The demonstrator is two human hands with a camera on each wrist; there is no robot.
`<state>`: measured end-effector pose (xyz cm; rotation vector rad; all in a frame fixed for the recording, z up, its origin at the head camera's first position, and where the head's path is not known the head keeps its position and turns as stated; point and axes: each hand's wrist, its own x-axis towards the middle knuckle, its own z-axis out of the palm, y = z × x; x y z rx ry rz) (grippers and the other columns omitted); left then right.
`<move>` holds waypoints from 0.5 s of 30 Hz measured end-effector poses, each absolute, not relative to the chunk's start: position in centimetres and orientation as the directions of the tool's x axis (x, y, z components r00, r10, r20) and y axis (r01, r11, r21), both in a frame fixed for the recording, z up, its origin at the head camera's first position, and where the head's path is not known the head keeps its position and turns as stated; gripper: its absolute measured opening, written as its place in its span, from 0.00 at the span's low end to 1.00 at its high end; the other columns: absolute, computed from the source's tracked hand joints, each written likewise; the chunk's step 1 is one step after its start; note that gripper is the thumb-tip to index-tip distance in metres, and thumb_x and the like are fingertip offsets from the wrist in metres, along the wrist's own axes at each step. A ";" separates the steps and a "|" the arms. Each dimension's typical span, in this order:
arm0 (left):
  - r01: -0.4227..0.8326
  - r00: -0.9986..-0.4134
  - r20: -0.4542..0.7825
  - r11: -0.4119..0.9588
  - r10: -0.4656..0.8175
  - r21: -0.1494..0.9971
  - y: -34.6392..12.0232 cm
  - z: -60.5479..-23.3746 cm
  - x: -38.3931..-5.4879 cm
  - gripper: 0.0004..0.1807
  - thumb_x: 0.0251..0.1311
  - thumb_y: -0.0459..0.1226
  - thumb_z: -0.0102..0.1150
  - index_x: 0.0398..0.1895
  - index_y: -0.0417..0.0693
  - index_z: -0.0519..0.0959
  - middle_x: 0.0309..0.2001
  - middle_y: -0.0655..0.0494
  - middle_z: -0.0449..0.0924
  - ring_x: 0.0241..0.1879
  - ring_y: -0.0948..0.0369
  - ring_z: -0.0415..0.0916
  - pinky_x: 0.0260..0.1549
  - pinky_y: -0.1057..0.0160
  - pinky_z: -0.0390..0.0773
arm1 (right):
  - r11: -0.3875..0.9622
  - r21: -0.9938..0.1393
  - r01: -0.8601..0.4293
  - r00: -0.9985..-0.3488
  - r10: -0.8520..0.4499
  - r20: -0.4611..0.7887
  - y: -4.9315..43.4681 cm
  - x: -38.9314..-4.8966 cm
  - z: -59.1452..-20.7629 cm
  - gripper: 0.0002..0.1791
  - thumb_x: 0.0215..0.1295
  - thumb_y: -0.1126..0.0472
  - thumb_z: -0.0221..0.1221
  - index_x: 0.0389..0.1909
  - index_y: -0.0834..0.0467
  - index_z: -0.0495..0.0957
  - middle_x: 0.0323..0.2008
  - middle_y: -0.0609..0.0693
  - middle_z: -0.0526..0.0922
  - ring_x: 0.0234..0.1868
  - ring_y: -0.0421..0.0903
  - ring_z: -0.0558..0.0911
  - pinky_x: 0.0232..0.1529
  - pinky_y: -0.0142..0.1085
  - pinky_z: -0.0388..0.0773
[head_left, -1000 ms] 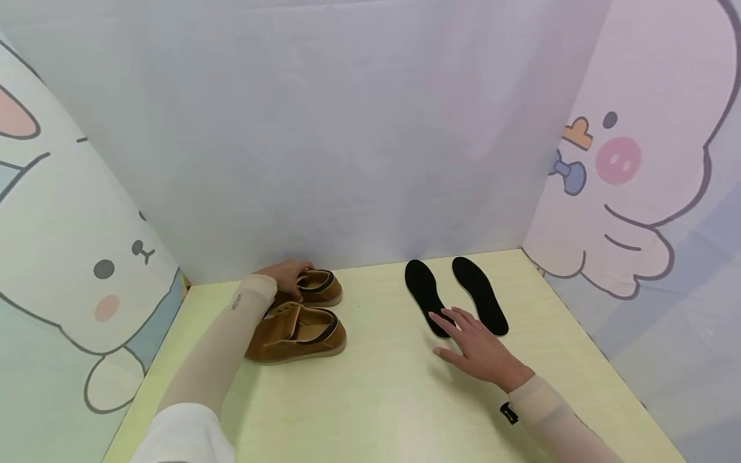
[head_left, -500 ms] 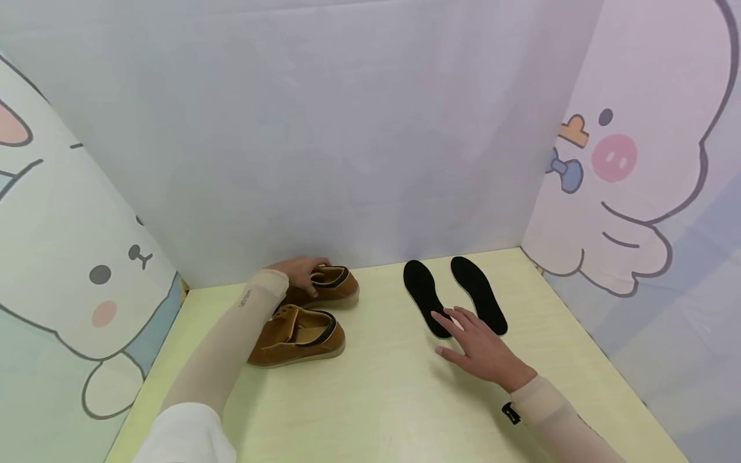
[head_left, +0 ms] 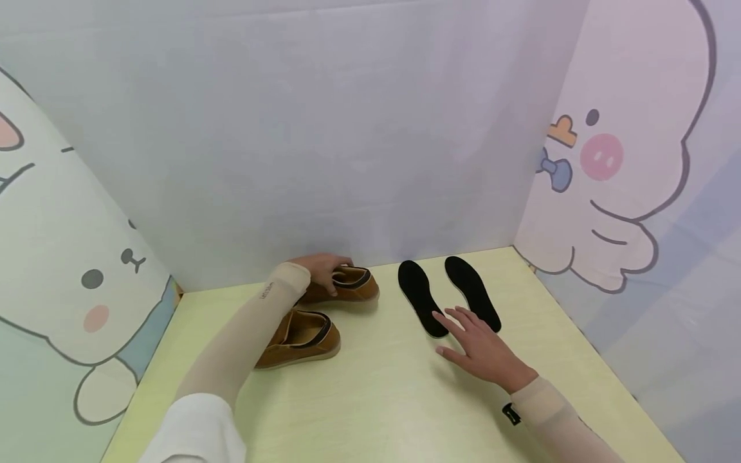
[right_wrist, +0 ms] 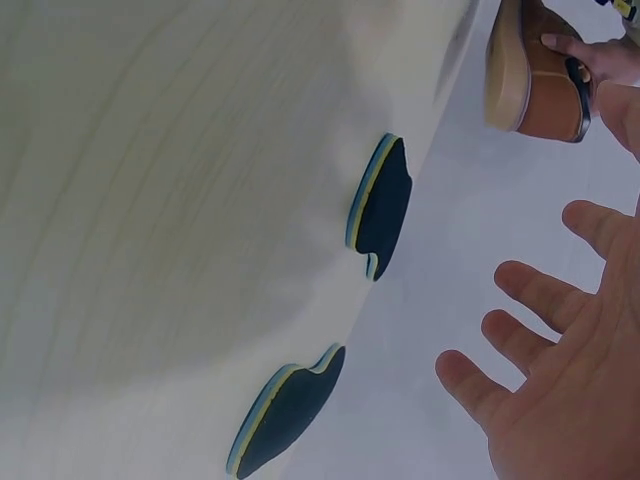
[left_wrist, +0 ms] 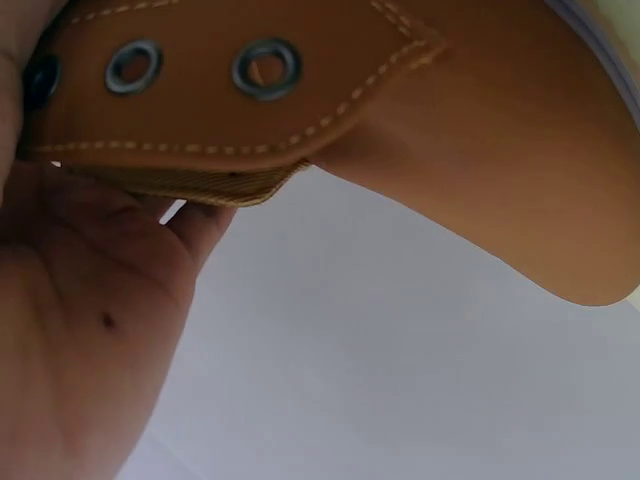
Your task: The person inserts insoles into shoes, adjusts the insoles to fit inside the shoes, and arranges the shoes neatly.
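In the head view, my left hand (head_left: 321, 270) grips the farther brown shoe (head_left: 360, 290) around its opening, and its front part is hidden behind the hand and forearm. The left wrist view shows that shoe's eyelet flap (left_wrist: 200, 110) and smooth tan toe up close. In the right wrist view its sole appears apart from the tabletop. The matching nearer shoe (head_left: 309, 350) stands on the table, partly covered by my left forearm. My right hand (head_left: 486, 354) hovers with fingers spread, close to the near end of the left black insole (head_left: 418, 289). A second black insole (head_left: 471, 286) lies beside it.
The pale wooden table (head_left: 370, 399) is bounded by a grey-white back panel (head_left: 347, 128). Side panels with cartoon figures stand at left and right. In the right wrist view, the insoles have layered blue and yellow edges.
My left hand has carried the farther shoe to the right along the back panel, so it now extends past the nearer shoe. My right hand and the insoles stay in place.
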<state>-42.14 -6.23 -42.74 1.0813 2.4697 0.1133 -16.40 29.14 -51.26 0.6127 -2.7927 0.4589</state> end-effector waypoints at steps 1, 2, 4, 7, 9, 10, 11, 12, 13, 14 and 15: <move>0.689 -0.591 -0.362 0.685 0.721 0.238 -5.8 -42.7 -42.1 0.44 0.53 0.42 0.79 0.72 0.53 0.67 0.66 0.50 0.72 0.64 0.50 0.70 0.60 0.49 0.73 | 0.863 -0.249 -0.439 -0.882 -0.362 0.302 29.2 -16.4 -51.3 0.39 0.71 0.37 0.58 0.78 0.47 0.62 0.71 0.60 0.67 0.73 0.63 0.62 0.65 0.65 0.62; 0.698 -0.585 -0.361 0.678 0.726 0.233 -5.3 -42.7 -42.0 0.43 0.52 0.41 0.79 0.72 0.54 0.68 0.65 0.51 0.73 0.63 0.51 0.71 0.59 0.49 0.73 | 0.864 -0.250 -0.438 -0.883 -0.360 0.303 29.3 -16.4 -51.4 0.39 0.71 0.37 0.58 0.78 0.47 0.62 0.71 0.60 0.67 0.73 0.63 0.62 0.65 0.65 0.62; 0.710 -0.575 -0.361 0.667 0.734 0.224 -4.4 -42.7 -41.9 0.42 0.52 0.41 0.79 0.71 0.54 0.69 0.63 0.52 0.74 0.61 0.52 0.72 0.58 0.50 0.74 | 0.863 -0.253 -0.437 -0.882 -0.356 0.308 29.3 -16.3 -51.5 0.39 0.71 0.37 0.58 0.78 0.47 0.62 0.71 0.60 0.67 0.73 0.63 0.62 0.65 0.65 0.63; 0.717 -0.569 -0.371 0.664 0.734 0.212 -3.0 -42.7 -41.6 0.42 0.52 0.42 0.79 0.71 0.56 0.69 0.62 0.54 0.74 0.60 0.54 0.73 0.57 0.52 0.75 | 0.862 -0.256 -0.437 -0.882 -0.354 0.311 29.4 -16.2 -51.5 0.39 0.71 0.37 0.58 0.78 0.47 0.62 0.71 0.60 0.68 0.73 0.63 0.62 0.64 0.66 0.63; 0.717 -0.570 -0.382 0.667 0.727 0.201 -2.1 -42.8 -41.4 0.43 0.52 0.43 0.79 0.71 0.58 0.68 0.63 0.56 0.74 0.60 0.55 0.73 0.56 0.53 0.75 | 0.861 -0.257 -0.438 -0.881 -0.355 0.313 29.4 -16.2 -51.5 0.39 0.71 0.37 0.58 0.78 0.47 0.63 0.71 0.59 0.68 0.73 0.63 0.62 0.63 0.66 0.64; 0.722 -0.565 -0.385 0.663 0.730 0.196 -1.7 -42.8 -41.2 0.43 0.52 0.43 0.79 0.71 0.59 0.68 0.63 0.56 0.74 0.60 0.56 0.73 0.57 0.54 0.74 | 0.861 -0.256 -0.439 -0.881 -0.355 0.314 29.5 -16.1 -51.4 0.39 0.71 0.37 0.58 0.78 0.47 0.63 0.71 0.59 0.68 0.73 0.63 0.62 0.63 0.66 0.64; 0.728 -0.558 -0.387 0.657 0.734 0.197 -1.3 -42.8 -41.0 0.43 0.52 0.43 0.79 0.71 0.59 0.68 0.62 0.56 0.74 0.59 0.56 0.73 0.56 0.54 0.75 | 0.863 -0.255 -0.436 -0.881 -0.353 0.314 29.5 -16.1 -51.4 0.39 0.71 0.37 0.58 0.78 0.47 0.63 0.71 0.59 0.68 0.73 0.63 0.62 0.63 0.66 0.64; 0.735 -0.549 -0.387 0.648 0.741 0.199 -0.8 -42.8 -40.9 0.43 0.52 0.42 0.79 0.71 0.59 0.68 0.62 0.56 0.75 0.59 0.56 0.73 0.56 0.54 0.75 | 0.864 -0.252 -0.436 -0.881 -0.352 0.315 29.5 -16.1 -51.3 0.39 0.71 0.37 0.58 0.78 0.47 0.63 0.71 0.59 0.68 0.73 0.63 0.62 0.63 0.65 0.64; 0.743 -0.540 -0.385 0.639 0.748 0.200 -0.5 -42.8 -40.7 0.43 0.51 0.42 0.80 0.70 0.59 0.69 0.62 0.57 0.75 0.59 0.56 0.73 0.56 0.54 0.75 | 0.866 -0.249 -0.434 -0.881 -0.351 0.317 29.5 -16.1 -51.2 0.39 0.71 0.37 0.59 0.77 0.47 0.63 0.71 0.59 0.68 0.73 0.63 0.63 0.63 0.65 0.65; 0.751 -0.530 -0.387 0.630 0.755 0.200 -0.1 -42.9 -40.6 0.42 0.51 0.42 0.80 0.70 0.59 0.69 0.61 0.57 0.75 0.58 0.57 0.74 0.56 0.55 0.75 | 0.867 -0.249 -0.432 -0.882 -0.348 0.318 29.5 -16.0 -51.2 0.39 0.70 0.37 0.59 0.77 0.48 0.64 0.71 0.59 0.68 0.73 0.63 0.63 0.63 0.65 0.65; 0.760 -0.516 -0.386 0.617 0.764 0.204 0.2 -43.0 -40.4 0.42 0.51 0.41 0.80 0.70 0.59 0.69 0.61 0.57 0.76 0.57 0.57 0.74 0.55 0.55 0.75 | 0.868 -0.248 -0.429 -0.883 -0.345 0.319 29.6 -16.0 -51.1 0.39 0.70 0.37 0.59 0.77 0.48 0.64 0.71 0.59 0.68 0.73 0.63 0.63 0.63 0.65 0.64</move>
